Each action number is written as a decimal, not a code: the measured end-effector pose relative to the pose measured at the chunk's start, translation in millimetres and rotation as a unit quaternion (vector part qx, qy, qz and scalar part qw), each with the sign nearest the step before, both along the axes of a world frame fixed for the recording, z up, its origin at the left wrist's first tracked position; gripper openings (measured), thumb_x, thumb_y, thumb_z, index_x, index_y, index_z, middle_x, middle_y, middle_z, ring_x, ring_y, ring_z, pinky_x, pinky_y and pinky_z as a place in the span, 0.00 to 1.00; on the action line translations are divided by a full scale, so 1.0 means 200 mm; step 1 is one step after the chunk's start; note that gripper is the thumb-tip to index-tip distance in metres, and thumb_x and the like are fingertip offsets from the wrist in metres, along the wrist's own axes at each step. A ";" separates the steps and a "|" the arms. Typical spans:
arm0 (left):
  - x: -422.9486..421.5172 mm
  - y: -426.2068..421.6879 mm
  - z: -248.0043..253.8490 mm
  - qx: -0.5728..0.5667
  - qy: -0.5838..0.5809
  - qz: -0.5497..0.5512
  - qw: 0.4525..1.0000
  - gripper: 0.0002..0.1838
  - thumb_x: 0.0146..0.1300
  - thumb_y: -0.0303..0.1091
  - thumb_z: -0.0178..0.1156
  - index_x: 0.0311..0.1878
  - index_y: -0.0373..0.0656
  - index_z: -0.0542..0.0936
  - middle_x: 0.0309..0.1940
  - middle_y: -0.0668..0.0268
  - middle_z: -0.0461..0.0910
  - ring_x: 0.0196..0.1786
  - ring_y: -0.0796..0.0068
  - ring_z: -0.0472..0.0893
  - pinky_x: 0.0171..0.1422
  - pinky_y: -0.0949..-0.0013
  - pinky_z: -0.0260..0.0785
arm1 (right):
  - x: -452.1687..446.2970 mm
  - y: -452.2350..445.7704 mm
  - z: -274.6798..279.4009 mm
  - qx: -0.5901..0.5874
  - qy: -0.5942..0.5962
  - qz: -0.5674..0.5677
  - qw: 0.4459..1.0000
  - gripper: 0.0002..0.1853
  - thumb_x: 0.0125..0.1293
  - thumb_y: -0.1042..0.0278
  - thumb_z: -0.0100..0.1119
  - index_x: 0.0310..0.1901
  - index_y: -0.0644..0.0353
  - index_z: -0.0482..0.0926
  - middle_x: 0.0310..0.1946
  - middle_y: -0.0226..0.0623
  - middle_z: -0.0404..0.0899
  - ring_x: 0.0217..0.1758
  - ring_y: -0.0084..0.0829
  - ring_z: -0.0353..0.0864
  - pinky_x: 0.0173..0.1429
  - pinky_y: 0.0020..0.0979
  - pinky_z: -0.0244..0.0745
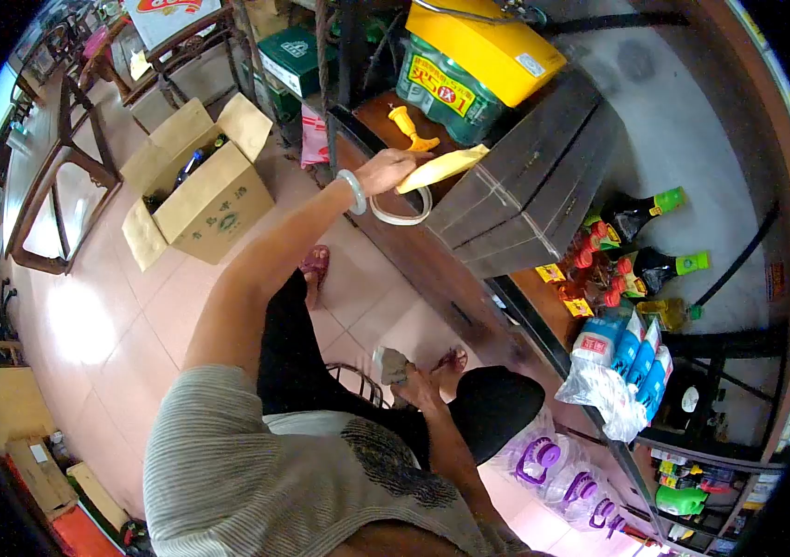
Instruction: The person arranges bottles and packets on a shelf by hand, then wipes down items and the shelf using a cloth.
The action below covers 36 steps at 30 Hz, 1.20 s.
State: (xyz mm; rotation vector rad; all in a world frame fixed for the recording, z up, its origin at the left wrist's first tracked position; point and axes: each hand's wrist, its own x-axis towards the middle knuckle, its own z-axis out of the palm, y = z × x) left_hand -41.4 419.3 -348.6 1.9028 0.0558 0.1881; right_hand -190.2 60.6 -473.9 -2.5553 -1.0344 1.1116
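My left hand [388,172], with a pale bangle at the wrist, reaches to the shelf edge. Its fingers are closed at the near end of a flat yellow thing [446,167] whose kind I cannot make out. A white ring-shaped band [401,215] hangs just under it, and a yellow-orange plastic tool [409,128] lies beyond the fingers. Low by my knees, my right hand [418,387] grips a crumpled grey cloth [391,366]. Dark stacked boxes [516,200] stand beside the yellow thing.
Green shrink-wrapped cans [446,93] sit under a yellow box [492,46]. Dark bottles with green caps [646,209] and blue-white packets [632,353] line the shelf. Purple-handled plastic jugs [543,459] stand below. An open carton [214,209] with bottles and a wooden frame [65,186] occupy the floor.
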 end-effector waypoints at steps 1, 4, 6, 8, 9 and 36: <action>0.01 0.02 0.00 0.112 -0.033 -0.028 0.993 0.16 0.52 0.31 0.50 0.45 0.37 0.74 0.39 0.51 0.76 0.42 0.59 0.76 0.45 0.66 0.69 | 0.00 0.01 0.01 -0.002 0.009 -0.017 1.000 0.30 0.42 0.48 0.56 0.40 0.68 0.71 0.36 0.56 0.76 0.43 0.52 0.75 0.46 0.46 0.68; 0.06 0.07 -0.05 0.387 -0.122 -0.078 0.911 0.08 0.46 0.29 0.55 0.31 0.38 0.73 0.29 0.55 0.75 0.36 0.56 0.77 0.39 0.60 0.71 | -0.02 -0.01 -0.03 0.036 -0.006 -0.029 0.999 0.29 0.42 0.49 0.57 0.41 0.67 0.71 0.35 0.56 0.76 0.42 0.52 0.74 0.46 0.46 0.68; 0.07 0.10 -0.05 0.388 -0.131 -0.041 0.911 0.05 0.44 0.29 0.55 0.26 0.39 0.71 0.26 0.56 0.74 0.31 0.54 0.77 0.36 0.58 0.71 | -0.02 -0.04 -0.05 0.044 -0.011 -0.028 0.999 0.29 0.42 0.50 0.57 0.41 0.66 0.71 0.35 0.56 0.76 0.42 0.53 0.74 0.46 0.46 0.68; 0.05 0.10 0.05 0.197 0.030 0.043 0.979 0.08 0.51 0.32 0.50 0.28 0.36 0.73 0.35 0.50 0.76 0.33 0.53 0.77 0.38 0.59 0.71 | -0.02 -0.02 -0.06 0.025 0.002 -0.029 0.999 0.28 0.42 0.51 0.56 0.41 0.65 0.71 0.36 0.56 0.76 0.43 0.53 0.74 0.46 0.46 0.68; 0.05 0.14 0.02 0.269 -0.009 0.041 0.962 0.11 0.53 0.34 0.47 0.30 0.35 0.73 0.36 0.47 0.75 0.34 0.53 0.77 0.40 0.60 0.70 | -0.01 -0.01 -0.05 0.019 0.010 -0.032 0.999 0.28 0.42 0.51 0.56 0.42 0.65 0.71 0.36 0.57 0.75 0.43 0.52 0.74 0.47 0.45 0.68; 0.03 0.04 0.12 -0.275 -0.066 0.267 0.921 0.16 0.52 0.40 0.44 0.24 0.33 0.72 0.21 0.61 0.72 0.24 0.74 0.69 0.27 0.71 0.61 | -0.01 0.03 0.01 -0.025 0.018 -0.012 0.999 0.31 0.43 0.50 0.57 0.45 0.67 0.69 0.37 0.56 0.76 0.41 0.51 0.76 0.46 0.45 0.69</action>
